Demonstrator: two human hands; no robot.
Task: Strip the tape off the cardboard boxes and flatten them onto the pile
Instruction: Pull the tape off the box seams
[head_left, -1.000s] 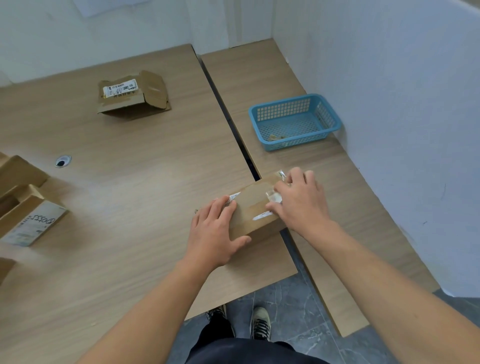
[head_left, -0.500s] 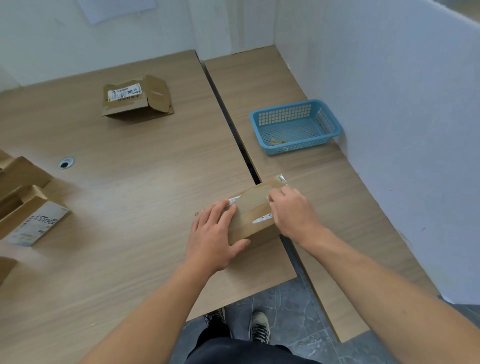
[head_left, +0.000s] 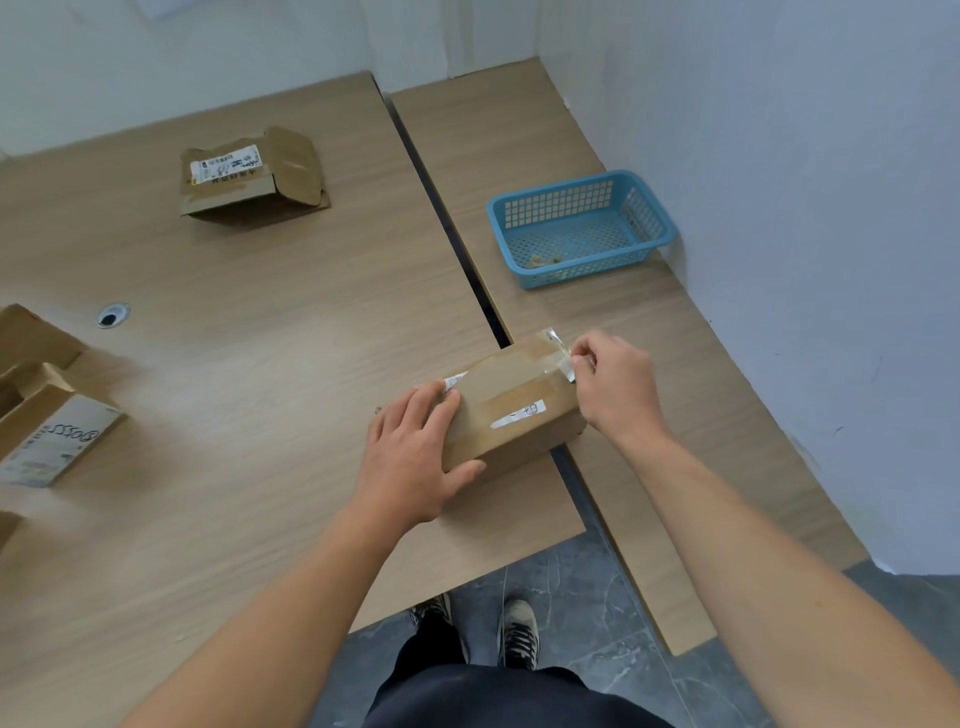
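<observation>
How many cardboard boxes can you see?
3 clearly: the taped box under the left hand, its tape pinched by the right hand; a flattened box at the far side; a labelled box at the left edge. Cut-off cardboard beside it may be more.

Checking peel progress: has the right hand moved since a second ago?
Yes. The right hand shifted along the box toward the blue basket, now pinching tape.
</observation>
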